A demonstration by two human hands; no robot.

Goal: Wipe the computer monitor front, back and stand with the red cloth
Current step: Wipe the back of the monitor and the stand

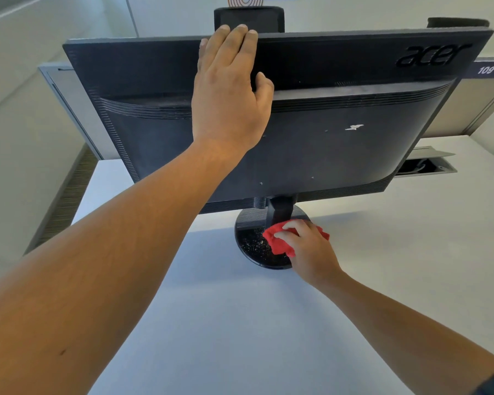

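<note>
Dusty monitor (325, 143) back, speckled stand base (254, 248); left grip (228, 92) flat-open on top edge, right grip (308, 249) clenches red cloth (278, 246) on base.

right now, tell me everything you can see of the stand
The stand looks like black plastic: a round, glossy base, ribbed at its far part, and a short neck rising to the back of the monitor. Pale specks dot the base. It sits upright on the white desk. The right hand presses the cloth on the base beside the neck.
</note>
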